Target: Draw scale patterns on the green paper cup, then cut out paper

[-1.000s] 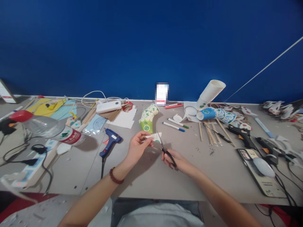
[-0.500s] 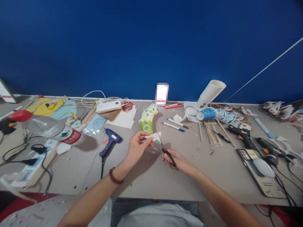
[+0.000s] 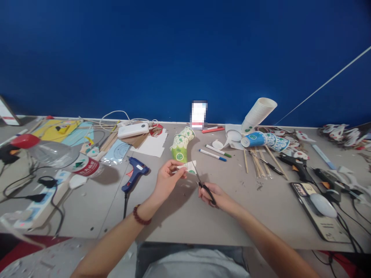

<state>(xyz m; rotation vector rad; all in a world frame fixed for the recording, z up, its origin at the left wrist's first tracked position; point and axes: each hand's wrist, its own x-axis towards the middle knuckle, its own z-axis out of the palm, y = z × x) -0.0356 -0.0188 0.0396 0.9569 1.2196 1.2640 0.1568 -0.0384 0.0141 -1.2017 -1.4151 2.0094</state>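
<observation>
Between thumb and fingers, my left hand [image 3: 171,175] pinches a small white piece of paper with green print [image 3: 190,166]. My right hand [image 3: 213,194] is wrapped round the black handles of a pair of scissors [image 3: 206,188]. The blades point up and left, right at the paper's right edge; whether they are biting into it I cannot tell. Just beyond the paper lie joined green-and-white paper cups [image 3: 180,148], bent at an angle on the table. A blue glue gun [image 3: 135,174] rests to the left of my left hand.
A plastic bottle [image 3: 62,154] lies beside a power strip [image 3: 43,202] at left. Markers [image 3: 213,155], blue paper cups [image 3: 256,139], wooden sticks [image 3: 256,164] and a leaning cup stack [image 3: 259,114] are at centre right. A phone with a mouse on it [image 3: 317,210] sits near the right front edge.
The paper in my left hand has turned slightly and shifted a little left against the scissor blades. My right hand is almost where it was.
</observation>
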